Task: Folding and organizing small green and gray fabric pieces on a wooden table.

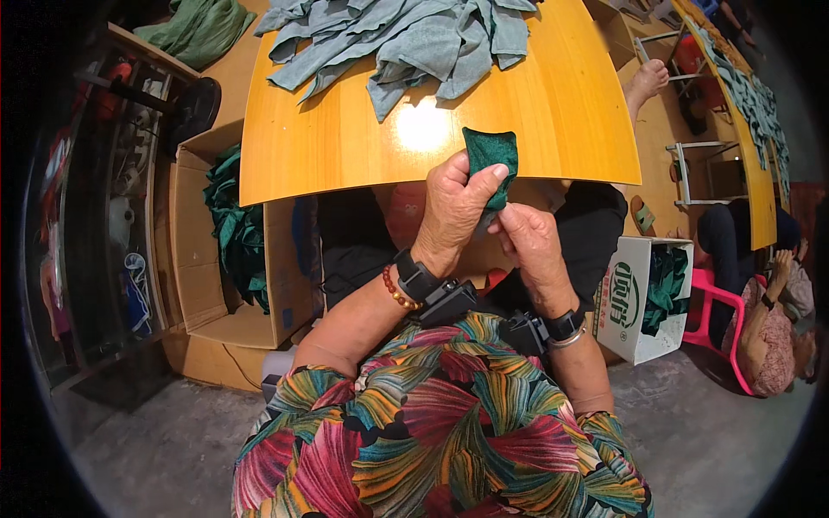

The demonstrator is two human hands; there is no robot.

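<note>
A small dark green cloth piece (492, 148) stands up over the table's near edge, its top end spread out flat. My left hand (453, 211) is closed on it, the thumb pressed across its front. Just below and to the right, my right hand (531, 246) pinches at the lower end of the same cloth, its fingertips partly hidden. On the far part of the yellow wooden table (337, 155) lies a loose heap of grey-blue cloth pieces (423, 47).
At my left stands an open cardboard box (186, 250) with dark green cloth (237, 233). A white box (626, 298) on the right also holds green cloth. Beyond it, another person (768, 345) sits by a pink chair (721, 315). A bare foot (648, 82) shows beside the table.
</note>
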